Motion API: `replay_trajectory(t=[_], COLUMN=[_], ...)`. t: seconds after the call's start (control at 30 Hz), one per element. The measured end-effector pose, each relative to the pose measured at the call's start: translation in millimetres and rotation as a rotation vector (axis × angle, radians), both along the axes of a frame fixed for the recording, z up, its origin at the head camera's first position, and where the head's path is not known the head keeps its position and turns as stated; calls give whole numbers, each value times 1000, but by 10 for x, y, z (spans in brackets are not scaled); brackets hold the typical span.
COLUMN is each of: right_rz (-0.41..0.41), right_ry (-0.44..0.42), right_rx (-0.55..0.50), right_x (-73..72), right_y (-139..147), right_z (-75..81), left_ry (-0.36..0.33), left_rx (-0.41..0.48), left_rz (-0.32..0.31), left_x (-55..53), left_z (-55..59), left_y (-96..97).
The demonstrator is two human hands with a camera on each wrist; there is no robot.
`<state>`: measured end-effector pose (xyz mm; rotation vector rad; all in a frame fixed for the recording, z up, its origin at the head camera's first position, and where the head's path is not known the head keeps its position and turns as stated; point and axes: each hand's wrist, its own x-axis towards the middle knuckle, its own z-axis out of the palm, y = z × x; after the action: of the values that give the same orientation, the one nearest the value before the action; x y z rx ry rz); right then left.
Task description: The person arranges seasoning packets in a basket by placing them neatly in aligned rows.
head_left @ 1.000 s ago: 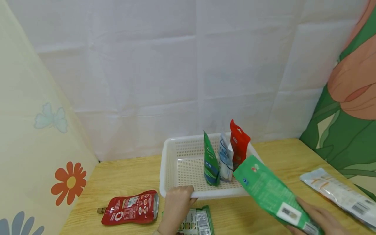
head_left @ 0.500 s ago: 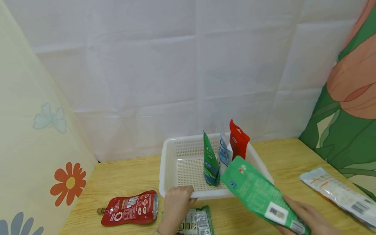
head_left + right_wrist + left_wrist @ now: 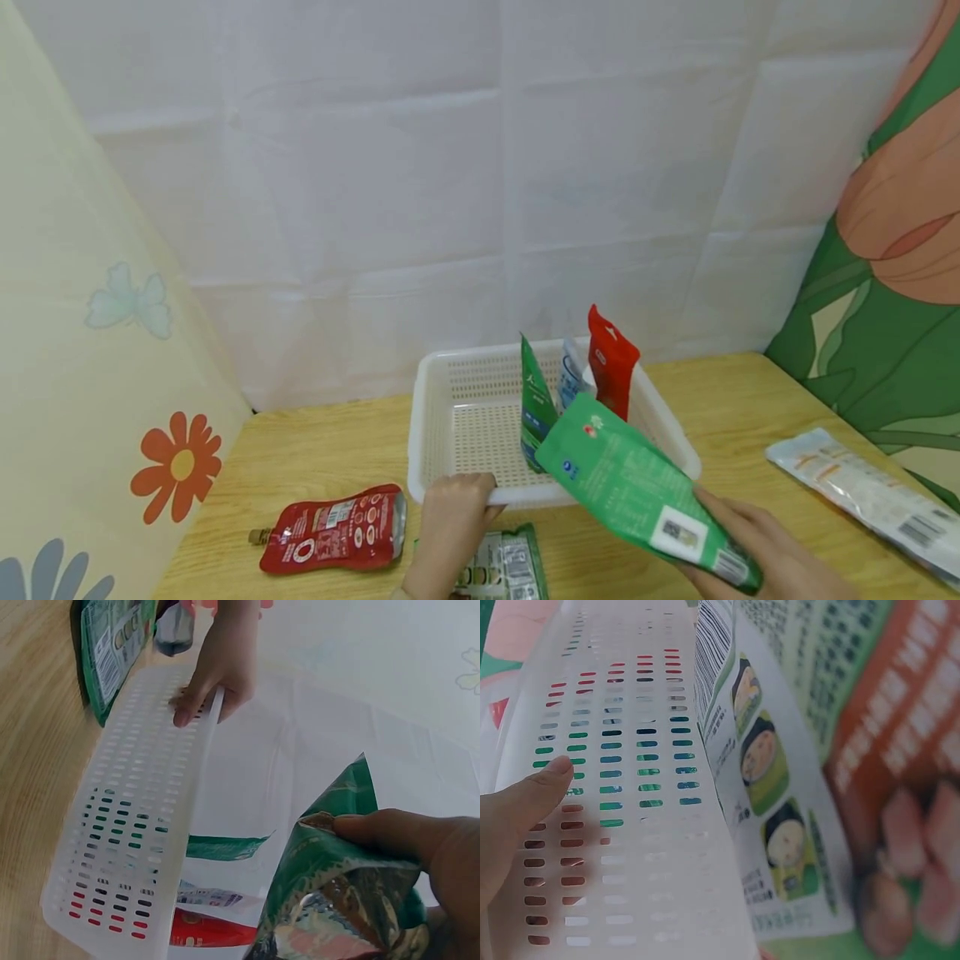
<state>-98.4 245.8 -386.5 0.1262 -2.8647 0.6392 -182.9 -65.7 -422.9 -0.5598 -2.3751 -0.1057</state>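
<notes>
My left hand (image 3: 459, 517) grips the front rim of a white perforated plastic basket (image 3: 525, 497), thumb (image 3: 549, 780) on the outside of its front wall. My right hand (image 3: 765, 542) holds a green pouch (image 3: 637, 483) by its lower end, tilted over the basket's front right rim. In the right wrist view the thumb presses into the crinkled green pouch (image 3: 345, 870). Inside the basket stand a green packet (image 3: 534, 400), a white and blue packet (image 3: 572, 375) and a red packet (image 3: 613, 358). The held pouch partly covers these packets in the head view.
A red spouted pouch (image 3: 333, 531) lies on the wooden table (image 3: 337, 450) at the left. A green and white packet (image 3: 502, 567) lies in front of the basket, partly behind the left forearm. At the right is a long white packet (image 3: 862, 500). White cloth (image 3: 375, 208) hangs behind.
My right hand has moved left with the green pouch, bringing its upper end across the basket's front rim. The left hand and the basket have stayed in place.
</notes>
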Motion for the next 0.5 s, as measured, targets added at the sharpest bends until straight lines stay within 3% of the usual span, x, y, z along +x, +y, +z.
replay_trajectory(t=[0.1, 0.23, 0.5], right_rz=[11, 14, 25], right_ry=[-59, -73, -174], right_rx=[17, 17, 4], right_x=[-23, -43, -101], right_y=[-45, -126, -259], right_z=[50, 103, 191], left_ry=[-30, -93, -177], left_rx=[7, 1, -1], left_rz=[-39, -80, -51], left_x=[8, 25, 40], left_z=[18, 36, 53], left_y=[-12, -34, -42])
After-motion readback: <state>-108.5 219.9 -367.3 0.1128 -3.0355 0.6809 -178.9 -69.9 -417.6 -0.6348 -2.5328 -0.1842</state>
